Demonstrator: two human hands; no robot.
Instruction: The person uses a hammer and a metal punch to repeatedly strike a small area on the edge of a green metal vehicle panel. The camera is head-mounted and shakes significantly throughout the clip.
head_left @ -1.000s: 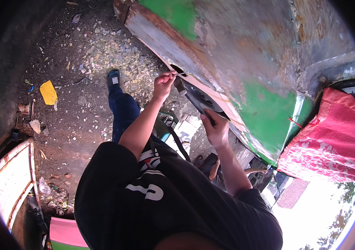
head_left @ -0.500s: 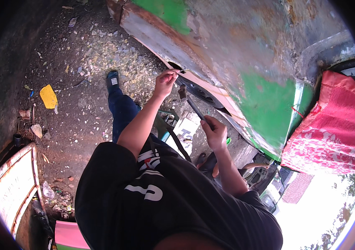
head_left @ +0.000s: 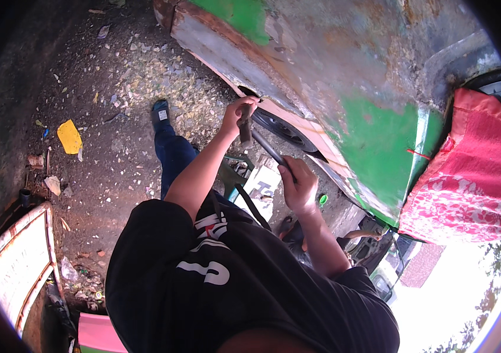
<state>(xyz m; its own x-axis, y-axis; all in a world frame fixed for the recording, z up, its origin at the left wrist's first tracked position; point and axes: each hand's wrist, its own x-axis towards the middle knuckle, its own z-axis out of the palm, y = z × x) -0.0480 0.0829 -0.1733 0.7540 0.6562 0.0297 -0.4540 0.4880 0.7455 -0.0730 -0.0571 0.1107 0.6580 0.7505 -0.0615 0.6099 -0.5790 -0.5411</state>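
Left hand (head_left: 237, 115) clenched on a short chisel-like tool (head_left: 244, 130) at the rusty panel edge (head_left: 274, 97) | right hand (head_left: 299, 187) grasping hammer handle (head_left: 269, 150), axis slanting up-left toward it | left nearer panel.

An outdoor vehicle repair yard is shown, the kind where bodywork is done in the open. Just beyond the fingers (head_left: 244, 107), a worn vehicle body panel (head_left: 333, 76) is seen, its green paint stripped back to rust, filler and bare metal, with a dark wheel (head_left: 283, 128) tucked under the arch right beside the fingertips. Below and to the left of the fingers, bare dirt ground (head_left: 115, 88) is strewn with paint flakes, litter and a yellow scrap (head_left: 69, 136). Well to the right of the fingers, a red patterned cloth (head_left: 468, 176) is draped over the vehicle. Daylight and trees are glimpsed at the lower right.
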